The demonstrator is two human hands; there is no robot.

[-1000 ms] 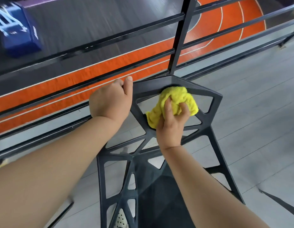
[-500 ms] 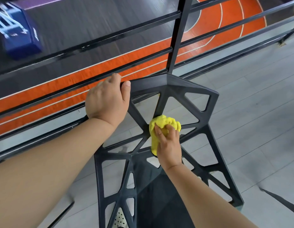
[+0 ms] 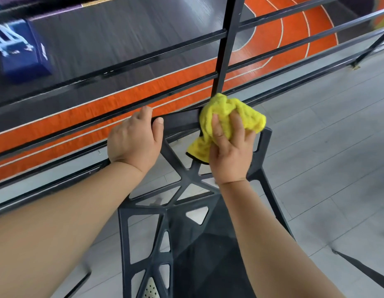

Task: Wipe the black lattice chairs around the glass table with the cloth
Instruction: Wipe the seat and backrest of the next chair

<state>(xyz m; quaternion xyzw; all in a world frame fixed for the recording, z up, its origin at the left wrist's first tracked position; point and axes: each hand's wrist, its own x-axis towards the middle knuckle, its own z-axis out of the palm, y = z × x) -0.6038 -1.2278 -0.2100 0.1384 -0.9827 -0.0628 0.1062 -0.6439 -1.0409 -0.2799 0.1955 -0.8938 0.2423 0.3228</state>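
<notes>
Yellow, soft and crumpled: the cloth point(image 3: 231, 112), wadded in the curled fingers of the right hand point(image 3: 229, 153) and pressed on the top rail of the black lattice chair point(image 3: 184, 179), close before the dark railing point(image 3: 143, 59). Gripped at that rail's left end by the left hand point(image 3: 133, 143), thumb over the front edge. Judged rigid, hard, fairly light, so liable to skid or tip; best braced there. Safer kept bunched, away from snagging lattice corners.

One head-worn view only (wide-angle lens). It looks forward and steeply down, close over the chair point(image 3: 187, 179) back, with the railing point(image 3: 143, 59) and floor point(image 3: 326, 168) beyond.
</notes>
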